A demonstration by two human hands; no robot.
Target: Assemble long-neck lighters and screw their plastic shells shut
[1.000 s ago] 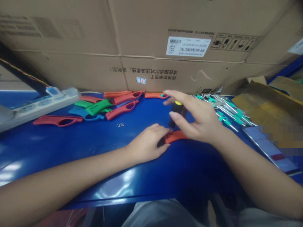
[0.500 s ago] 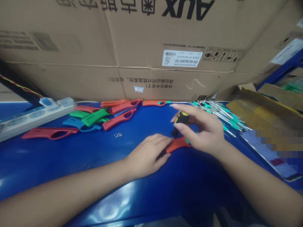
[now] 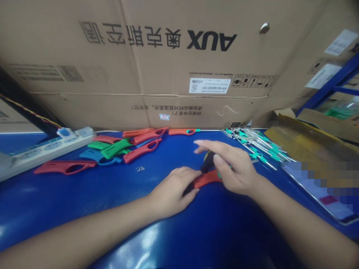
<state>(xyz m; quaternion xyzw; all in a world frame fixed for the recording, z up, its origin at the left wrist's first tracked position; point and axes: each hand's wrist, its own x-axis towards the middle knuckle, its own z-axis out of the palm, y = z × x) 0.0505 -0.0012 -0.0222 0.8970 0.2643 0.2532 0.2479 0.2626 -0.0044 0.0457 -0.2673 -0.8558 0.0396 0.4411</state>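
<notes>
An orange long-neck lighter [image 3: 207, 180] lies on the blue table, its handle end held down by my left hand [image 3: 175, 192], fingers closed around it. My right hand [image 3: 237, 168] grips a short black and yellow screwdriver [image 3: 206, 163] between thumb and fingers. The screwdriver stands tilted over the lighter; its tip is hidden. Part of the lighter's green trigger shows under my right hand. A small heap of screws [image 3: 140, 169] sits to the left of my left hand.
Red, green and blue lighter shells [image 3: 116, 149] lie at the back left beside a white power strip [image 3: 50, 149]. One orange lighter [image 3: 179, 132] rests against the cardboard box [image 3: 157, 78]. Metal rods with green triggers [image 3: 258, 144] are piled at the right, near a phone [image 3: 311, 190] and an open carton [image 3: 314, 138].
The view has tilted up slightly. My right hand has tipped the screwdriver and curled its fingers further over it. My left hand stays on the lighter.
</notes>
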